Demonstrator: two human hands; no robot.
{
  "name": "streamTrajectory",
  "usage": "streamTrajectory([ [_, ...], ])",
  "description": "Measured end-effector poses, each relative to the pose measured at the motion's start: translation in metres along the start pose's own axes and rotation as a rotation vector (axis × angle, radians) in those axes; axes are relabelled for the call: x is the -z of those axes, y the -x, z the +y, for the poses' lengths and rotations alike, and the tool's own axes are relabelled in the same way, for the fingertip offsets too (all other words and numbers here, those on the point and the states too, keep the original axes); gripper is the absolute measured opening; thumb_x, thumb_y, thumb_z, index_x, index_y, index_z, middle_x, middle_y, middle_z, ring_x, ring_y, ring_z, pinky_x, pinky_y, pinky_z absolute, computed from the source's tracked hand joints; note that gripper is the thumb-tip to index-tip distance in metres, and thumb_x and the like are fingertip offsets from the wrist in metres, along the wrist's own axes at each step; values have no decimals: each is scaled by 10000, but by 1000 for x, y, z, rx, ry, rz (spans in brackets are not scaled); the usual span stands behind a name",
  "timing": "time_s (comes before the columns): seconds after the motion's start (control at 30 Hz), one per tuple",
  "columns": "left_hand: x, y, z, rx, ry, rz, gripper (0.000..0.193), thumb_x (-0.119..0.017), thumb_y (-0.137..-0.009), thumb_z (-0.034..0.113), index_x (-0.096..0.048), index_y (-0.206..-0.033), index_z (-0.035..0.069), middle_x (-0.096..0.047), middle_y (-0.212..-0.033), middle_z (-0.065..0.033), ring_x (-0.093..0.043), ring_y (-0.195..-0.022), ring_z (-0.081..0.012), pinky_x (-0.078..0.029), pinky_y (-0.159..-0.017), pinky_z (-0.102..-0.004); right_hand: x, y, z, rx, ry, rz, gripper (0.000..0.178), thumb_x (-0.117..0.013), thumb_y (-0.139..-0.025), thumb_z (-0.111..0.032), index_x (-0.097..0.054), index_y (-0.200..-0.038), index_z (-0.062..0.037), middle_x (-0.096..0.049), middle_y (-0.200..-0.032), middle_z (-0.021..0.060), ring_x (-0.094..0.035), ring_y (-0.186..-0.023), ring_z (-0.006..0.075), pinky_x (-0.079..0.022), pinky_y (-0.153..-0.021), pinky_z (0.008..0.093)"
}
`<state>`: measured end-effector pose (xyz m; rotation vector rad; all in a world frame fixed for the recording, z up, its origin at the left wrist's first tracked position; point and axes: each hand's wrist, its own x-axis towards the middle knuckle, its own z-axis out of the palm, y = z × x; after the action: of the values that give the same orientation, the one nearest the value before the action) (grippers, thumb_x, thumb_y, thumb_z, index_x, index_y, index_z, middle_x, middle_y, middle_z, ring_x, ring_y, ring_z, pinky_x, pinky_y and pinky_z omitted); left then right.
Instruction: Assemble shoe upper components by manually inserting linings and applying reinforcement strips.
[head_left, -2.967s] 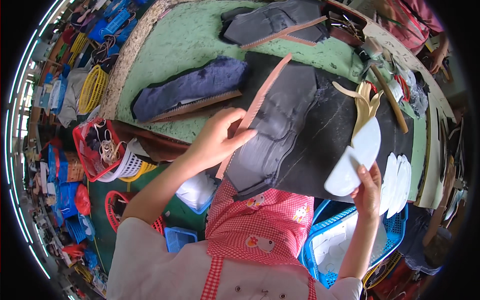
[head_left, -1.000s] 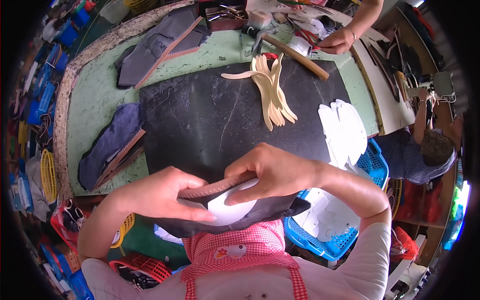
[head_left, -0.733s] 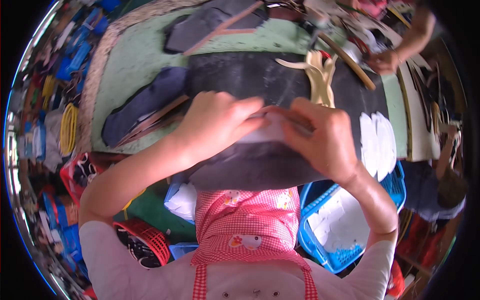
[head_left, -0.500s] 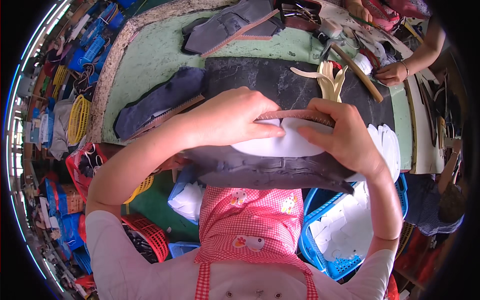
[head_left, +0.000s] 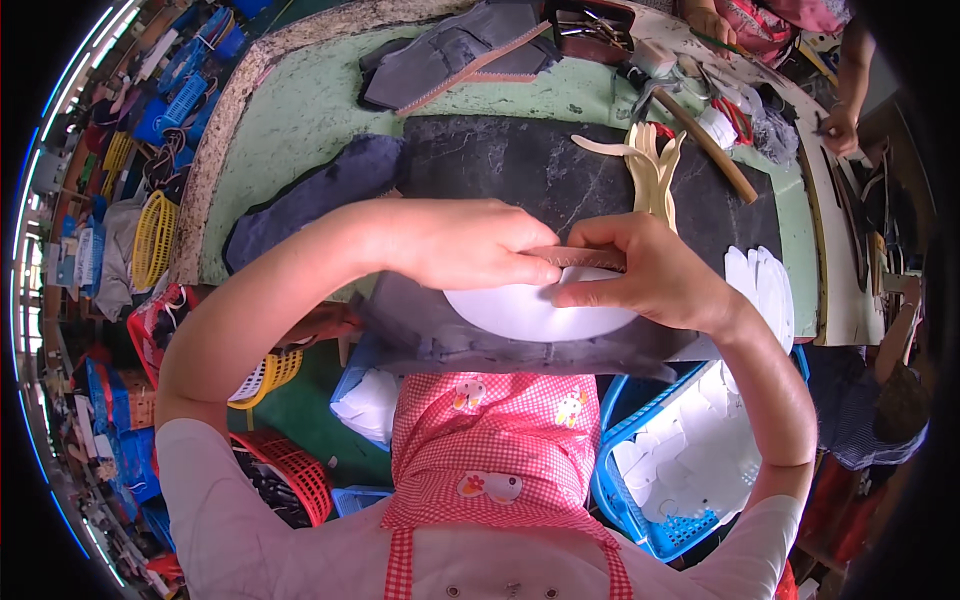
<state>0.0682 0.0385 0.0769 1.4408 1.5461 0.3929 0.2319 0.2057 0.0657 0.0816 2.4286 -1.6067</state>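
My left hand (head_left: pixel 470 242) grips a brown zigzag-stitched strip (head_left: pixel 588 260) along the far edge of a dark grey, soft sheet-like piece (head_left: pixel 470 345). Pinched on the same strip, close by, is my right hand (head_left: pixel 655 275), its thumb pressing near a smooth white rounded piece (head_left: pixel 540 318). That white piece lies against the grey one, its upper edge partly hidden by my fingers. The grey piece hangs over the near edge of the black work board (head_left: pixel 510 165), above my lap.
Cream strips (head_left: pixel 655 175) and a wooden-handled tool (head_left: pixel 715 155) lie on the board's right. White cut pieces (head_left: pixel 765 295) are stacked beside my right arm. A blue basket (head_left: pixel 620 455) of white pieces stands below. More grey pieces (head_left: pixel 440 60) lie beyond; another person's hand (head_left: pixel 838 130) is at far right.
My right hand has moved left along the strip, closer to my left hand. The white and grey pieces have shifted left slightly. The other person's hand has drawn away to the right.
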Motion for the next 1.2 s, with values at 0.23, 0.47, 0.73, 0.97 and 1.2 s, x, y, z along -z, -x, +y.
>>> streamTrajectory([
  [0.23,-19,-14,-11,-118,-292,382,245,-645,-908,186,-577,-979,-39,-653,-807,-245,-662,-766,-413,-501,-670,-463,-7,-16,29,123,415,340,171,-738,-818,-151,-649,-912,-38,-660,-775,161,-647,-694,324,-497,-636,394],
  [0.47,-14,-12,-23,45,-261,337,228,-634,-902,151,-566,-1009,-39,-661,-867,-262,-656,-824,-432,-499,-695,-479,1,-23,34,37,366,194,208,-705,-862,-195,-658,-987,-36,-680,-830,177,-668,-808,371,-511,-715,420],
  [0.73,-30,25,-49,9,427,347,277,-567,-984,134,-622,-1199,-32,-693,-1009,-84,-691,-944,-177,-547,-817,-324,-18,-24,13,709,993,773,373,-711,-780,-173,-666,-1150,-158,-682,-1082,79,-634,-990,254,-466,-896,465],
  [0.97,-127,81,-31,164,901,795,268,-506,-1050,220,-597,-1155,-9,-685,-1035,-87,-680,-961,-162,-558,-819,-264,-69,-35,2,364,235,621,572,-695,-873,-239,-425,-1302,27,-568,-1182,281,-579,-1144,463,-494,-958,490],
  [1.2,-105,34,-7,-429,-123,435,228,-716,-865,177,-712,-1069,75,-694,-1096,-90,-608,-1140,-276,-485,-993,-421,-40,-39,73,425,213,55,379,-673,-864,-97,-608,-1231,-27,-634,-1201,185,-626,-1115,330,-514,-916,403],
])
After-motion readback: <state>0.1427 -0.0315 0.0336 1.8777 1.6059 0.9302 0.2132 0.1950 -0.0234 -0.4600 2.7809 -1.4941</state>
